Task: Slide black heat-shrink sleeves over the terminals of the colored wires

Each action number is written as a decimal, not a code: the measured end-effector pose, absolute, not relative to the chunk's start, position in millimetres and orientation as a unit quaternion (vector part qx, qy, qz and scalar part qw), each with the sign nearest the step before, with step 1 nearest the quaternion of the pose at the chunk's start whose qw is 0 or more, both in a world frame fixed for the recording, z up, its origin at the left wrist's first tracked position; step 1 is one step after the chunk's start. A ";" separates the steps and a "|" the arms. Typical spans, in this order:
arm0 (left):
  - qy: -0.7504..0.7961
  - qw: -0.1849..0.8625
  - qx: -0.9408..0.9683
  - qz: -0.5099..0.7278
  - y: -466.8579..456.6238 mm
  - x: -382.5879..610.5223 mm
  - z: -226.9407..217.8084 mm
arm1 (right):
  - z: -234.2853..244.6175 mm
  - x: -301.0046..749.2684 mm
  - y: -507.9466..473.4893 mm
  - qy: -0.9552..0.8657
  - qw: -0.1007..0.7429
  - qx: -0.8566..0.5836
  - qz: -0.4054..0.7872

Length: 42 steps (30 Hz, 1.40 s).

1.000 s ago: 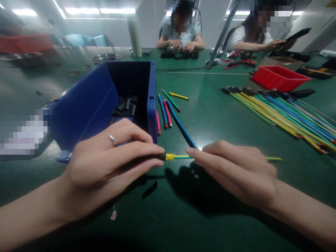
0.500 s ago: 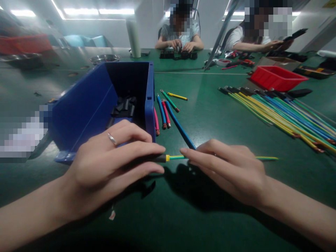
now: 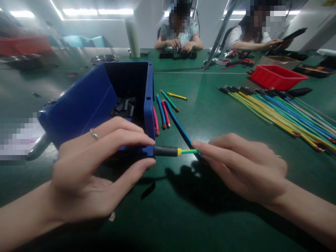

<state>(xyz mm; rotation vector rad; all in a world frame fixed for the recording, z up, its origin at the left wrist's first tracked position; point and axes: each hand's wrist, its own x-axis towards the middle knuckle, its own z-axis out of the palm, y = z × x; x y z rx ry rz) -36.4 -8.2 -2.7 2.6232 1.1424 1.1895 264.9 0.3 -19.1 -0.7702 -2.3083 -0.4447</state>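
Observation:
My right hand [image 3: 241, 168] pinches a yellow-green wire [image 3: 188, 151] just above the green table. A black sleeve [image 3: 166, 151] covers the wire's left end. My left hand [image 3: 97, 168], a ring on one finger, is at the sleeve's left tip; its thumb and fingers are spread apart and do not grip the sleeve. Right behind that hand stands a blue bin [image 3: 86, 101] with several black sleeve pieces [image 3: 124, 106] inside. A long blue wire [image 3: 178, 126] runs from beside the bin toward my right fingertips.
Several short red, blue, green and yellow wires [image 3: 165, 112] lie right of the bin. A row of long sleeved wires [image 3: 278, 112] and a red tray [image 3: 275, 77] are at the right. A black scrap [image 3: 148, 190] lies near me. Two people work across the table.
My left hand has drawn back left and opened, baring the black sleeve it covered before. My right hand and the wire have shifted slightly up and right.

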 end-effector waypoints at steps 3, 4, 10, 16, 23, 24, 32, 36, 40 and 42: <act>0.365 0.020 0.850 0.379 -5.7 -36.2 -2.2 | -20.8 265.8 1.2 -0.887 0.322 -0.290 -0.162; 0.361 0.022 0.853 0.377 -4.9 -36.7 -2.1 | -21.0 265.8 1.4 -0.888 0.322 -0.287 -0.160; 0.357 0.032 0.860 0.363 -3.9 -39.9 -1.7 | -20.0 263.8 1.6 -0.887 0.326 -0.288 -0.157; 0.348 0.014 0.869 0.352 -6.9 -38.5 0.8 | -29.2 267.1 0.9 -0.883 0.340 -0.289 -0.145; 0.316 0.010 0.884 0.345 -3.1 -35.8 3.4 | -35.4 267.8 1.0 -0.887 0.332 -0.288 -0.138; 0.311 0.010 0.887 0.340 -2.3 -36.0 4.2 | -34.7 267.3 1.1 -0.888 0.332 -0.287 -0.140; 0.300 -0.009 0.893 0.335 0.0 -37.0 5.4 | -25.5 272.9 -0.8 -0.908 0.282 -0.274 -0.143; 0.294 -0.017 0.888 0.353 1.3 -34.9 2.4 | -24.3 277.0 -1.1 -0.915 0.274 -0.265 -0.135; 0.295 -0.015 0.898 0.325 2.8 -36.0 4.7 | -24.4 278.7 -1.0 -0.920 0.262 -0.258 -0.135; 0.292 -0.010 0.903 0.315 3.7 -37.8 7.0 | -23.9 278.5 -1.2 -0.922 0.254 -0.257 -0.137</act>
